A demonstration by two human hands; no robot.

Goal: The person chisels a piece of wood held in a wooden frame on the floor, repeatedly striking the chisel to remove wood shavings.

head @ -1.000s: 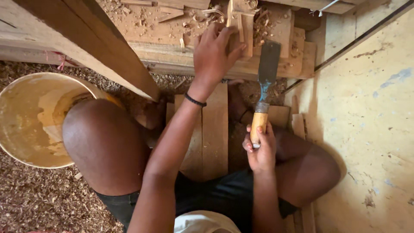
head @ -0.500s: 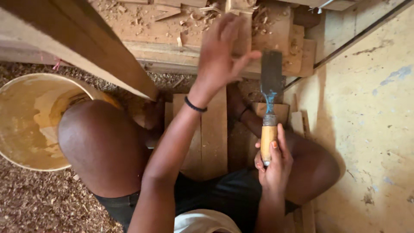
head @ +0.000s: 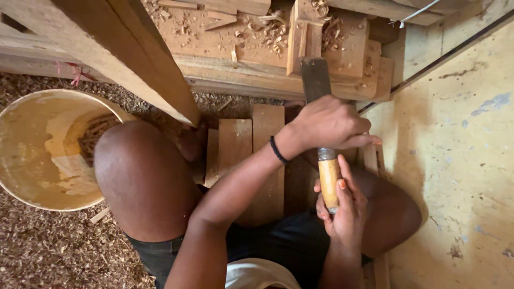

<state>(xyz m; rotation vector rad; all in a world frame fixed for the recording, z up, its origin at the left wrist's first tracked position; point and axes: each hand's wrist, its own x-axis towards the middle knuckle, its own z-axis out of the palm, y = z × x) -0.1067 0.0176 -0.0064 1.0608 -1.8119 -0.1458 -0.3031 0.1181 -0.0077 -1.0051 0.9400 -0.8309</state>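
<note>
Head view: right hand [head: 342, 206] wraps chisel [head: 321, 134] wooden handle, left hand [head: 329, 124] clenches shank below blade. Rigid steel, blade-heavy, edge sharp; handle safest hold.

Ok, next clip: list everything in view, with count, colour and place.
chisel: one, dark blade, yellow wooden handle, centre right, held by both hands
workpiece block: one, reddish-brown, upright at top centre
bucket: one, cream, left
planks: several, brown, under the legs
beam: one, brown, slanting at top left
wood shavings: many, brown, floor at left
wristband: one, black, left wrist
left hand: over the blade's base
right hand: gripping the handle
</note>
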